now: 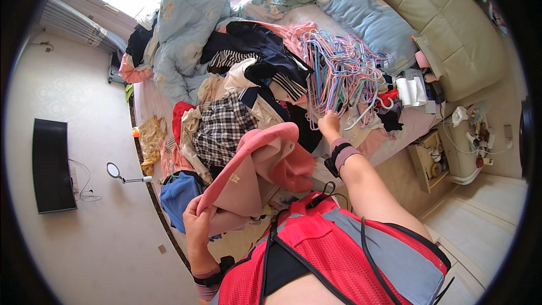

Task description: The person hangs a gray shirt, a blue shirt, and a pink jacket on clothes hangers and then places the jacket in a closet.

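Note:
My left hand (197, 222) grips the rim of a pink garment (271, 165), which hangs in open folds in front of me with a small tag on its paler inner side. My right hand (329, 123) is stretched out to the near edge of a large heap of plastic-coated clothes hangers (338, 72). Its fingers are closed on a hanger at the heap's edge; which one is hard to make out. To the left of the hangers lies a pile of clothes, including a black-and-white checked garment (222, 125) and a dark navy garment (262, 42).
A blue quilt (178, 46) and pillows (360, 21) lie farther back on the bed, against a padded headboard (440, 25). A blue garment (180, 197) is at the near left. At right, an open drawer (430, 163) juts out below a cluttered bedside surface. A white paper roll (411, 92) stands near the hangers.

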`<state>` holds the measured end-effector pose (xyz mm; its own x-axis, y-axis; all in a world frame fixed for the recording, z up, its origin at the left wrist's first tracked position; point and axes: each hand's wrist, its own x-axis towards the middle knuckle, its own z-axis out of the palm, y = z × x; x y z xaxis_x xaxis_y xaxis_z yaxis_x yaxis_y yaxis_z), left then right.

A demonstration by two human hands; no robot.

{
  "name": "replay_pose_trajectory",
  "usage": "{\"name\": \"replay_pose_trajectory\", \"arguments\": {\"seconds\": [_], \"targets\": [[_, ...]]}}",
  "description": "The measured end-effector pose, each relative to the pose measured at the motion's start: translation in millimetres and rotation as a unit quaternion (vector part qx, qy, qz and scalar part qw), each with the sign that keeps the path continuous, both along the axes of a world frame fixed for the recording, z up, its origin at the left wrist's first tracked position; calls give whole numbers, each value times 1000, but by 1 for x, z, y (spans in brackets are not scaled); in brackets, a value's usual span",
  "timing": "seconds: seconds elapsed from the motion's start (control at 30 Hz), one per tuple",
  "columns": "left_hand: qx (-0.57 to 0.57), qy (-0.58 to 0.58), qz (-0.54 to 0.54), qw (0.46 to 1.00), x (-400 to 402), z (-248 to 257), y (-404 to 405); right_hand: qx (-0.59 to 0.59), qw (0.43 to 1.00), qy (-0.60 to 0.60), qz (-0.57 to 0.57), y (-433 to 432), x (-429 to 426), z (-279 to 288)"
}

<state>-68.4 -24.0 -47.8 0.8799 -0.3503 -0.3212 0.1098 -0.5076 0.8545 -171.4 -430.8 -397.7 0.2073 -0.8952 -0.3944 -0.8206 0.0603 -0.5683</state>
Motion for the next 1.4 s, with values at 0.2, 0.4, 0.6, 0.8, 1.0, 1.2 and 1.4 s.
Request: {"name": "replay_pose_trajectory", "arguments": {"seconds": [0.2, 0.4, 0.6, 0.8, 1.0, 1.2, 1.4], "targets": [[-15, 4, -5, 1000, 0, -7, 4, 246, 893, -332, -180, -19, -11, 14], [-9, -6, -21, 1000, 1, -4, 1, 160, 962, -214, -52, -20, -9, 6], [-1, 2, 4, 1000, -8, -5, 19, 102, 987, 2, 121, 8, 2, 16], [-6, -1, 14, 1000, -11, -3, 20, 132, 987, 3, 90, 2, -1, 3], [-28, 12, 17, 999, -11, -6, 23, 95, 988, -67, 103, -3, -11, 22], [-12, 4, 17, 1000, -14, -6, 27, 181, 971, -54, 147, -1, -5, 25], [-11, 9, 27, 1000, -16, 0, 26, 138, 979, 13, 149, -3, 1, 7]]}}
